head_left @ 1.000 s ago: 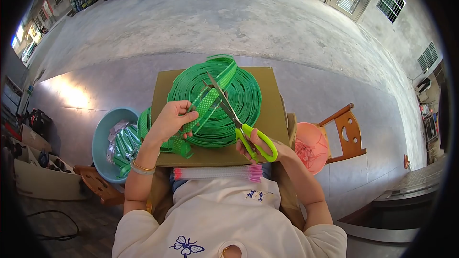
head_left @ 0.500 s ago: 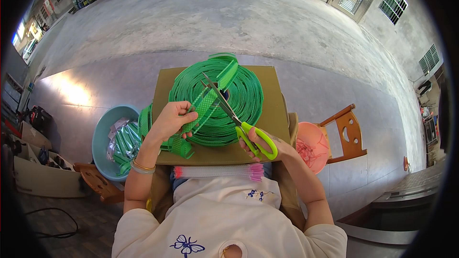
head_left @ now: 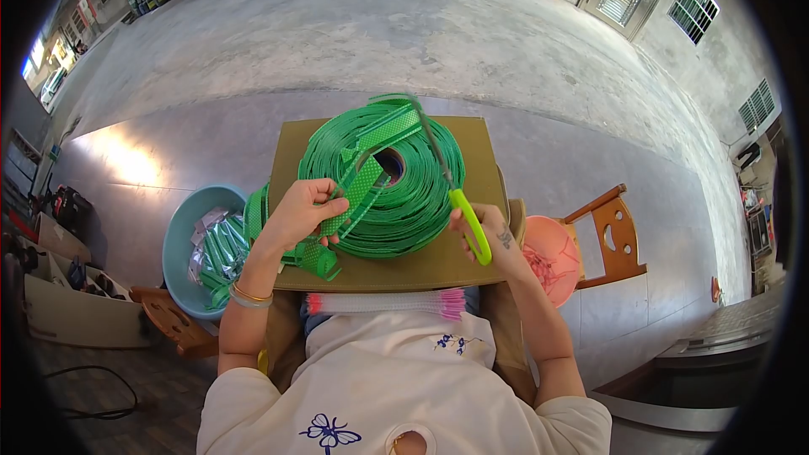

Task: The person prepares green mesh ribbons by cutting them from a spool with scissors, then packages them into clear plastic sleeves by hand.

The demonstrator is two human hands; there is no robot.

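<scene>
A large roll of green ribbon lies flat on a brown board. My left hand pinches a dotted green ribbon strip over the roll's left side. The strip's upper end is now apart from the ribbon end still on the roll. My right hand grips lime-handled scissors at the roll's right edge, blades pointing up and away. More green ribbon hangs below my left hand. A bundle of clear sticks with pink tips lies across my lap.
A blue basin with green and silvery pieces stands left. At the right, a pink basin holds reddish strips beside a wooden chair. Another chair is at the lower left.
The ribbon has parted between my left hand and the roll. My right hand and the scissors have moved right, away from the strip. My left hand has stayed nearly still.
</scene>
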